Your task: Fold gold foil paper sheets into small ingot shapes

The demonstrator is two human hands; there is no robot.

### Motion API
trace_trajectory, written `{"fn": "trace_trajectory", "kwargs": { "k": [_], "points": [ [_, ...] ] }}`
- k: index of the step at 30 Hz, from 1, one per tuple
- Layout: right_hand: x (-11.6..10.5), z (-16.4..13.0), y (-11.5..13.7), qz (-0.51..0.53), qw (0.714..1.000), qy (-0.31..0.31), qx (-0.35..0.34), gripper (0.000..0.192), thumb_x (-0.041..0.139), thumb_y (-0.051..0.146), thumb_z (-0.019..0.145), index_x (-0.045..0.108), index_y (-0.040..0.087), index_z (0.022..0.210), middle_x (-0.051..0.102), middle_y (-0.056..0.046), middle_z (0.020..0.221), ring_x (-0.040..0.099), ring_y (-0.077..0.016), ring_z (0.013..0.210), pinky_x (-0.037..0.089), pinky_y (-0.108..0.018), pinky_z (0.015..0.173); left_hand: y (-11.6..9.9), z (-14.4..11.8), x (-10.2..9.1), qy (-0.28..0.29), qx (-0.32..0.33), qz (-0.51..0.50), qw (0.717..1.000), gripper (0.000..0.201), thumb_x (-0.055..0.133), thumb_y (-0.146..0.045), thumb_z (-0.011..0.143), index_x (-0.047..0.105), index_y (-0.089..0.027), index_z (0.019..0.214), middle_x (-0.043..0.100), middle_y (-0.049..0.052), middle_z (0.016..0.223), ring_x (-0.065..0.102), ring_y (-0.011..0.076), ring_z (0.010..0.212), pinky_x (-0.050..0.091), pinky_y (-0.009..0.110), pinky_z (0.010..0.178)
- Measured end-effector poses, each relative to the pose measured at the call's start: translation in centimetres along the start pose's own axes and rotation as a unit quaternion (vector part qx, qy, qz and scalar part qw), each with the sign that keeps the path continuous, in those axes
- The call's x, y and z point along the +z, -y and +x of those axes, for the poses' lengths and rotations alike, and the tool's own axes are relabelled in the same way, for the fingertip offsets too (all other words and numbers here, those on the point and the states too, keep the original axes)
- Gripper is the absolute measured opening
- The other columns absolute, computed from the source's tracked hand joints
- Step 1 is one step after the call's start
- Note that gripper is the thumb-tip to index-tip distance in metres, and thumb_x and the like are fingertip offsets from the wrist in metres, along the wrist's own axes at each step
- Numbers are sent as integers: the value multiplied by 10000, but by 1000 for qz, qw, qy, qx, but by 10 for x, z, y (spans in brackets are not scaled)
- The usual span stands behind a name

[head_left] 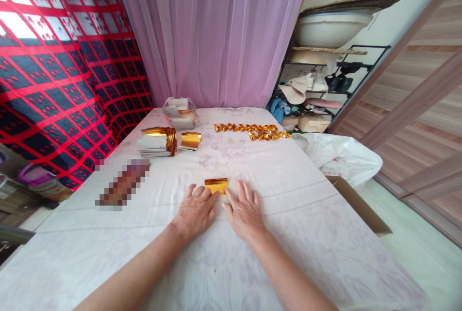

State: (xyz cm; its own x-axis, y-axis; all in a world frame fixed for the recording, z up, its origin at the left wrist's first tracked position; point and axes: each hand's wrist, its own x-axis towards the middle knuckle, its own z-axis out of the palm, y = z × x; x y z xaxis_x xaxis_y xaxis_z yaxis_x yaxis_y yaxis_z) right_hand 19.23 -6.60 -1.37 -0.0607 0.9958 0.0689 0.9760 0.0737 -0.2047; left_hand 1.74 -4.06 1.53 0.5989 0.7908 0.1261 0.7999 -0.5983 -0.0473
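A small gold foil sheet [216,185] is seen lying flat on the white cloth [288,176] that covers the table, and everything else is placed here relative to that sheet. The left hand [195,212] is laid palm down just nearer than the sheet, its fingers spread and flat, with the fingertips [212,194] touching the sheet's near left edge. The right hand [245,210] is laid palm down just nearer and to the right, equally flat and open; whether its fingertips touch the sheet cannot be told. Nothing is gripped by either hand (the sheet is only pressed or steadied at its edge).

Farther off and to the left of the sheet, a stack of white papers [153,144] topped with gold foil is seen, with a loose gold roll [190,140] just beside it. Beyond those, a clear bag [179,112] of papers is set. Far behind the sheet and to the right, a row of folded gold pieces [252,130] is laid out. Well to the right, a white plastic bag [342,157] is seen at the table's edge.
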Motion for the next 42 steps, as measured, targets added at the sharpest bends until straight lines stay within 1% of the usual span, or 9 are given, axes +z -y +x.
{"fn": "trace_trajectory", "kwargs": {
  "k": [4, 6, 12, 16, 21, 31, 34, 37, 42],
  "points": [
    [1, 0, 0, 6, 1000, 1, -1, 517, 436, 536, 966, 469, 325, 1437, 251, -124, 1598, 174, -306, 1481, 149, -552, 1142, -5, 2, 3, -29, -9, 5, 1000, 417, 505, -302, 927, 563, -301, 1340, 637, 62, 1017, 569, 262, 1013, 295, 511, 1035],
    [1, 0, 0, 10, 1000, 3, -6, 525, 446, 536, 961, 469, 317, 1438, 262, -131, 1593, 180, -306, 1480, 149, -556, 1143, -9, 4, 4, -36, -19, 14, 999, 421, 507, -342, 936, 555, -317, 1354, 633, 68, 986, 573, 266, 994, 310, 510, 1020],
    [0, -1, -1, 16, 1000, -4, -9, 520, 471, 523, 955, 476, 318, 1433, 285, -137, 1583, 201, -309, 1474, 161, -568, 1140, -13, 6, 4, -42, -18, 25, 999, 426, 501, -390, 945, 562, -283, 1353, 639, 83, 1022, 570, 278, 1028, 299, 525, 1037],
    [-1, -1, -1, 19, 1000, -12, -8, 512, 483, 519, 950, 487, 326, 1424, 307, -125, 1576, 216, -314, 1469, 180, -567, 1137, -8, 2, 4, -41, -9, 21, 999, 419, 516, -390, 933, 589, -238, 1316, 646, 87, 1067, 570, 281, 1053, 288, 534, 1058],
    [-2, -1, 0, 17, 1000, -5, -4, 522, 482, 525, 949, 482, 319, 1429, 297, -136, 1579, 215, -319, 1469, 182, -565, 1137, -1, -8, 4, -28, -22, 19, 999, 410, 513, -332, 916, 596, -188, 1292, 653, 87, 1120, 568, 272, 1076, 282, 532, 1077],
    [-2, -2, 1, 19, 1000, -13, 0, 512, 480, 528, 949, 486, 335, 1424, 300, -129, 1578, 219, -312, 1468, 181, -554, 1141, 4, -21, 14, -85, -26, 17, 996, 408, 473, -364, 939, 612, -202, 1288, 645, 71, 1298, 541, 273, 1217, 282, 494, 1096],
    [-2, -2, 1, 18, 1000, -14, -1, 511, 484, 524, 948, 487, 334, 1423, 305, -130, 1576, 230, -313, 1465, 193, -553, 1139, 7, -22, 17, -90, -18, 15, 996, 416, 450, -375, 950, 607, -218, 1303, 615, 39, 1359, 513, 264, 1275, 286, 478, 1098],
    [-2, -3, 0, 12, 1000, -18, -2, 499, 502, 503, 945, 501, 330, 1413, 309, -130, 1574, 234, -313, 1463, 202, -554, 1137, 9, -23, 18, -90, -19, 14, 996, 425, 440, -390, 952, 606, -225, 1307, 608, 25, 1370, 506, 261, 1292, 292, 473, 1101],
    [-2, -4, 0, 5, 997, -61, -41, 526, 535, 441, 940, 462, 304, 1442, 235, -129, 1600, 175, -325, 1479, 163, -601, 1142, 5, -21, 16, -87, -17, 16, 996, 428, 425, -348, 948, 615, -200, 1302, 609, 55, 1366, 492, 281, 1311, 299, 485, 1107]
  ]
}}
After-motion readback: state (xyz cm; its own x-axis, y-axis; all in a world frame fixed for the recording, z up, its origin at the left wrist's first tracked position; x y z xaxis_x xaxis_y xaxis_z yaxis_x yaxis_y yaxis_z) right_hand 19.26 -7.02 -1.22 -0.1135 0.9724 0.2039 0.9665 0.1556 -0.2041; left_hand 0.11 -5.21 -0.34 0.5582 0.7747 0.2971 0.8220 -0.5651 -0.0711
